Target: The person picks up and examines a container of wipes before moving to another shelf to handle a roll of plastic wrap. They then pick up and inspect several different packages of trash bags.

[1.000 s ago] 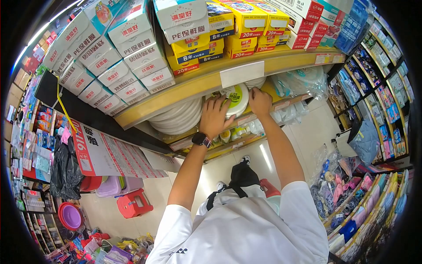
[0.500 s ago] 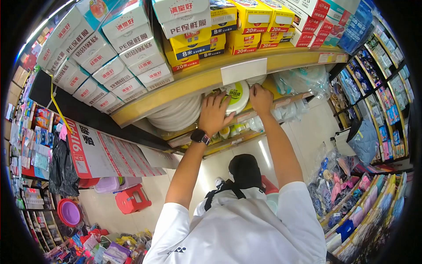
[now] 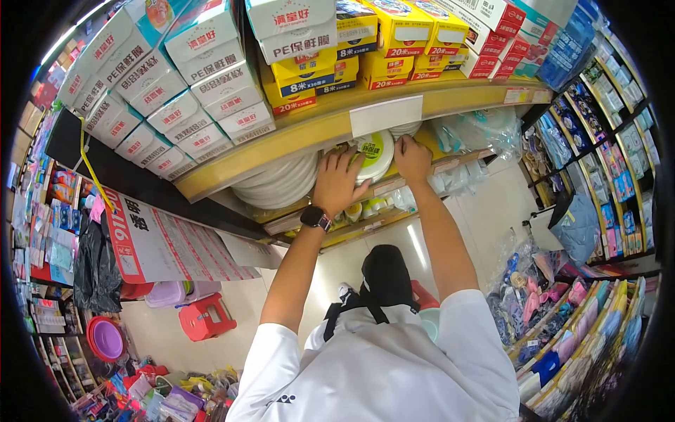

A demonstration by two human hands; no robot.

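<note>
On the shelf under the price-card rail, a wrapped stack of white disposable plates (image 3: pixel 375 156) with a green round label stands between my two hands. My left hand (image 3: pixel 339 180), with a dark watch on its wrist, lies against the left side of this stack, its fingers spread. Curled fingers of my right hand (image 3: pixel 413 159) press at the stack's right edge; their tips are partly hidden, and I cannot make out what they grip. To the left of my left hand sits a larger stack of white plates (image 3: pixel 275 181). Behind my right hand another white stack (image 3: pixel 405 129) shows in part.
Boxes of cling film (image 3: pixel 225 98) and yellow boxes (image 3: pixel 395 32) fill the shelf above. Clear plastic packs (image 3: pixel 478 130) lie to the right. A red stool (image 3: pixel 206 318) stands on the floor, and a printed sign (image 3: pixel 179 235) hangs at the left.
The whole view has shifted slightly left. My hands stay at the labelled plate stack, with the left fingers a little closer over its side.
</note>
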